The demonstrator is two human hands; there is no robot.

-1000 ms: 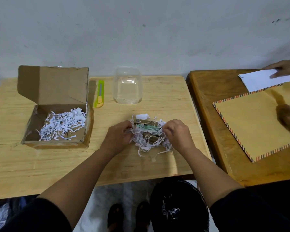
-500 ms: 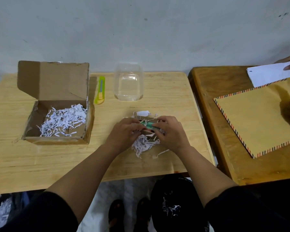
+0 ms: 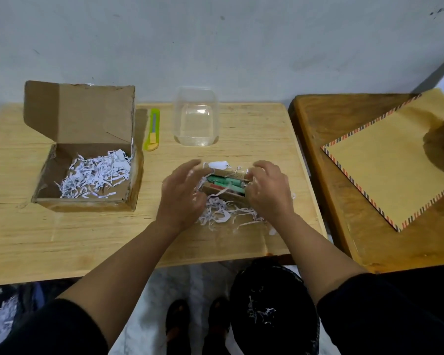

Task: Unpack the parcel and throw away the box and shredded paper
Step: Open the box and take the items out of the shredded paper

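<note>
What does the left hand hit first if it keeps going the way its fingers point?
Likely the small pack of green items on the shredded paper. The left hand is open and blurred, so depth is unclear.

The left hand [image 3: 182,194] has let go and opened wide. Now the small brown pack [image 3: 226,184] shows, with green and red things inside. The right hand [image 3: 268,189] moved to its right end.
</note>
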